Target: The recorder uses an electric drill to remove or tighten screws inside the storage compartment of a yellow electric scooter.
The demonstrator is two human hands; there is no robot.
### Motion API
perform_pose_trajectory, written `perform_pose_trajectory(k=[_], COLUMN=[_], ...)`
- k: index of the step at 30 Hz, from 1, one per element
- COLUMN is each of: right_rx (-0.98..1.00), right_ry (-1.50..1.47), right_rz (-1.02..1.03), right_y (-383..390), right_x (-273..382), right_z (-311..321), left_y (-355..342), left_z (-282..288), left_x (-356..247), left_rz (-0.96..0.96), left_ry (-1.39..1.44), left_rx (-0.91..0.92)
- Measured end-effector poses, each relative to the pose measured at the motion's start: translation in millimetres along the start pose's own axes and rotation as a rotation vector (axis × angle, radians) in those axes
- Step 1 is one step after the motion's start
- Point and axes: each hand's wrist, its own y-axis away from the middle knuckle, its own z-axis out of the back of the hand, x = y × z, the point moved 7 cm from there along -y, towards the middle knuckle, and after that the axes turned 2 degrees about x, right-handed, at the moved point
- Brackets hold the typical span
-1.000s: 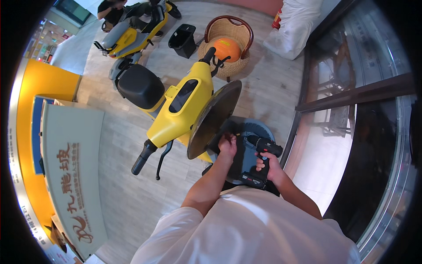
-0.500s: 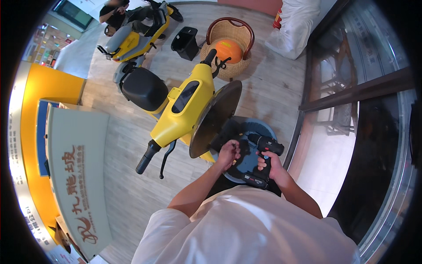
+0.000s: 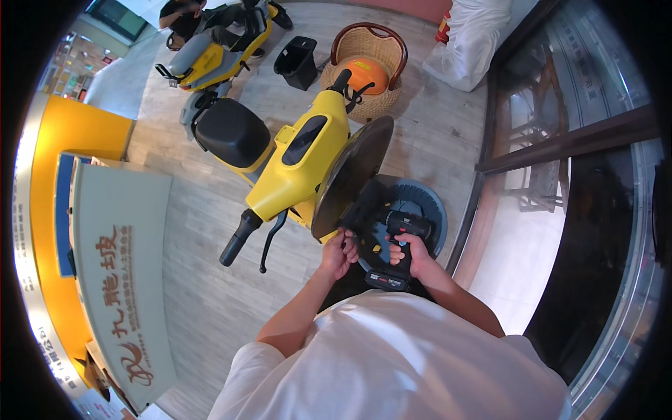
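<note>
My right hand (image 3: 409,253) grips a black cordless drill (image 3: 406,224) by its handle, battery at the bottom, above a round grey-blue ribbed plastic piece (image 3: 430,201) with small yellow bits on it. My left hand (image 3: 341,253) has curled fingers at the lower end of a dark round panel (image 3: 350,168); anything between the fingertips is too small to make out. The panel stands at the front of a yellow scooter (image 3: 301,157), whose handlebar runs from lower left to upper right, with a black grip at each end.
A second yellow scooter (image 3: 213,66) with a person (image 3: 178,21) stands at upper left, near a black bin (image 3: 296,63). A wicker chair (image 3: 374,105) holds an orange rounded object (image 3: 367,75). A dark-framed glass door (image 3: 560,150) is at right, a grey sign board (image 3: 115,196) at left.
My left hand has moved left and down, to the lower end of the dark panel. My right hand has shifted slightly left with the drill, whose head now sits more level.
</note>
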Motion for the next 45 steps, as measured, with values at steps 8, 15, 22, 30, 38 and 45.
perform_pose_trajectory(k=[8,15,22,30,38,45], right_rx=[0.040,0.040,0.022,0.073,-0.098,0.144], right_ry=[-0.035,-0.016,-0.020,-0.048,-0.316,-0.053], right_rz=[0.003,0.008,0.004,0.007,0.160,-0.036], right_y=[-7.8,-9.6,-10.4,-15.7,-20.9,-21.3], right_x=[-7.0,-8.4,-9.5,-12.6,1.1,-21.1], right_z=[4.3,0.7,1.5,6.1,9.3,3.1], left_y=[9.2,12.7,12.1,8.7,5.0,9.4], left_z=[17.8,23.0,22.7,24.2,24.9,20.3], left_x=[-6.1,-4.5,-3.8,1.2,1.1,-3.8], left_rz=[-0.117,-0.096,-0.076,-0.022,-0.015,-0.013], left_ry=[0.039,-0.004,0.010,0.075,0.055,0.016], left_rx=[-0.105,-0.143,-0.150,-0.115,-0.118,-0.110])
